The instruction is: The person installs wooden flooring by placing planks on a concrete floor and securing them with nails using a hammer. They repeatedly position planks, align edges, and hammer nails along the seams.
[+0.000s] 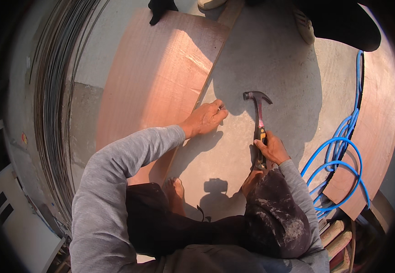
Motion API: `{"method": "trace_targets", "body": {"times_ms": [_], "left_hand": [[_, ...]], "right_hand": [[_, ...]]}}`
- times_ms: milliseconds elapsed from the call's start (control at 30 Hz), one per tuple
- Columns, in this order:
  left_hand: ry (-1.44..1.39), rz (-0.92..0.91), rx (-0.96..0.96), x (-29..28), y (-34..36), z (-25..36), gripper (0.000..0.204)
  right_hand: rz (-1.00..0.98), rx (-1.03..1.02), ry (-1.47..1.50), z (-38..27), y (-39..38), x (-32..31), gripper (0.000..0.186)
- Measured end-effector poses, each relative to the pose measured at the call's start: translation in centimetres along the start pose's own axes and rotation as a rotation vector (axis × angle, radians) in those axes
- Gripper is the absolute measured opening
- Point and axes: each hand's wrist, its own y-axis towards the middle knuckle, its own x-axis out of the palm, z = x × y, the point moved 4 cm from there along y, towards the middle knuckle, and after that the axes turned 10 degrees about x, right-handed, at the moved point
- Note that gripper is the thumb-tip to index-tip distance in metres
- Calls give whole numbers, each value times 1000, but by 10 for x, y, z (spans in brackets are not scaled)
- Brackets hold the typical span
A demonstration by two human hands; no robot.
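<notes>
My right hand [274, 148] is closed round the black and yellow grip of a claw hammer [260, 111]. The hammer stands head away from me, over the concrete floor and a little above my right foot. My left hand [205, 118] is beside the near-right edge of a reddish plywood sheet [152, 86], fingers pinched together. A small pale tip shows at the fingertips, too small to name. Along the sheet's right edge runs a narrow wooden strip [208, 82].
Another person's dark-clothed leg [338, 22] and shoes are at the far side. A dark object [161, 8] rests on the sheet's far edge. Coiled blue hose [336, 150] lies by a second plywood sheet [375, 123] at right. Long thin rods [54, 91] line the left.
</notes>
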Motion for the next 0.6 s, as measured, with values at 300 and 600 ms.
{"method": "trace_targets", "body": {"times_ms": [300,600], "left_hand": [[-497,293,-208,127,-8,16,77],[-657,669,-201,128,-20,21,51]], "right_hand": [[-246,-553,376,-64,13,-13,19],[-414,-299,635,-67,33,-21,17]]}}
